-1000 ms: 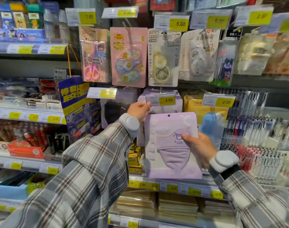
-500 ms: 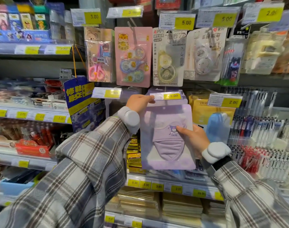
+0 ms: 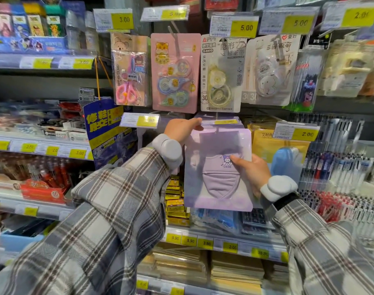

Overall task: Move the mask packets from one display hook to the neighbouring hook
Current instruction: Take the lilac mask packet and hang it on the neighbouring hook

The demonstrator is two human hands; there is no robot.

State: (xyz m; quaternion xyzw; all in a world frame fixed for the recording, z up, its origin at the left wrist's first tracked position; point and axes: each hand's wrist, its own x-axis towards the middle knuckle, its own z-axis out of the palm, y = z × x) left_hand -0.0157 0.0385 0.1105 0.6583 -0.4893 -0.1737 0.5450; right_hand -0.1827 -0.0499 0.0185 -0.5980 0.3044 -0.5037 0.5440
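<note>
On the head view I see my right hand (image 3: 252,174) pinching the lilac mask packet (image 3: 213,188) by its right edge, thumb on the front. The packet's top hole sits right at the hook (image 3: 217,130) under the price tag (image 3: 225,121). My left hand (image 3: 181,129) curls round that tag's left end, and yellow packets (image 3: 264,145) hang just to the right.

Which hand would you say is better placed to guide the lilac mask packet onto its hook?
Left. The left hand is at the top corner of the lilac plastic mask packet, beside the metal display hook; the right hand grips the right edge lower down.
</note>
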